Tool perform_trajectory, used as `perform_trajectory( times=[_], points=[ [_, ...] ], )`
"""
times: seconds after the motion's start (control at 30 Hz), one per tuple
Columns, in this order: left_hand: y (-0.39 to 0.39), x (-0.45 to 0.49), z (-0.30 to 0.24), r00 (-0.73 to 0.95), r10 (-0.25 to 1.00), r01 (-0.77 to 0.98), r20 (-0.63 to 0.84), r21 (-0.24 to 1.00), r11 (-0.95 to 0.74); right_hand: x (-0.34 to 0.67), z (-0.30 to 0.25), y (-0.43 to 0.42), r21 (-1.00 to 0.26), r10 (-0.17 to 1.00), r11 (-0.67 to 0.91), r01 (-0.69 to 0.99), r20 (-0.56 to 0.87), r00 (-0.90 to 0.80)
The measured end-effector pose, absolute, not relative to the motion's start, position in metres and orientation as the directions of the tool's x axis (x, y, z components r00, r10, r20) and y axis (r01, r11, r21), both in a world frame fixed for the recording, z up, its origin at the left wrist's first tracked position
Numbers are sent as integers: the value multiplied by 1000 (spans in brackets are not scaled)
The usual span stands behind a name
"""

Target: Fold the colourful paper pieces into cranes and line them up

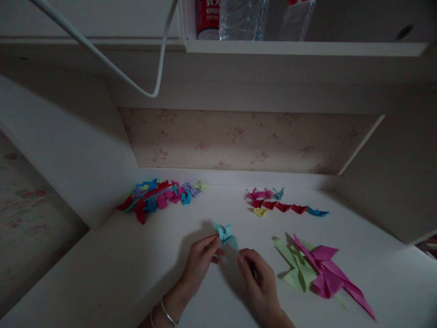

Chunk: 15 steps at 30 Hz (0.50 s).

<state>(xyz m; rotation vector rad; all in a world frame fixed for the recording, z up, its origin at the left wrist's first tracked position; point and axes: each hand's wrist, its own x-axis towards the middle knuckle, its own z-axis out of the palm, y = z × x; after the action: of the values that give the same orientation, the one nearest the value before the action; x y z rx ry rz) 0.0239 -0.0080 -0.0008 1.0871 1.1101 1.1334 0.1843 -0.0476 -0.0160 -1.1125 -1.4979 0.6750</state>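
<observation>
A small light-blue folded paper figure [226, 234] is held just above the white desk [116, 273] near its front middle. My left hand [201, 259] pinches its lower left side with fingers closed. My right hand [257, 278] is curled beside it on the right, fingertips at the paper's lower edge; whether it grips the paper is unclear. A bracelet circles my left wrist.
A pile of folded papers in mixed colours [159, 196] lies at the back left. A row of small folded figures [283, 205] sits at the back right. Green and pink paper pieces [317, 269] lie to the right. Bottles [239, 18] stand on a shelf above; a white cable [102, 54] hangs down.
</observation>
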Motion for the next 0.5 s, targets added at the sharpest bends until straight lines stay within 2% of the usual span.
perform_trajectory(
  times=[0.1, 0.17, 0.37, 0.5],
  points=[
    [-10, 26, -3, 50, 999, 9, -15, 1000, 14, 180, -15, -53, -805, 879, 475, 357, 453, -149],
    [-12, 28, -4, 55, 996, 99, 65, 993, -70, 176, -14, -53, -806, 891, 454, 381, 414, -187],
    [-17, 31, -3, 78, 982, 181, 173, 966, -185, 172, -11, -43, -896, 977, 190, 401, 214, 16],
    [-20, 32, -3, 162, 968, 159, 191, 963, -217, 174, -8, -38, -935, 986, 104, 340, 142, 88]
  ],
)
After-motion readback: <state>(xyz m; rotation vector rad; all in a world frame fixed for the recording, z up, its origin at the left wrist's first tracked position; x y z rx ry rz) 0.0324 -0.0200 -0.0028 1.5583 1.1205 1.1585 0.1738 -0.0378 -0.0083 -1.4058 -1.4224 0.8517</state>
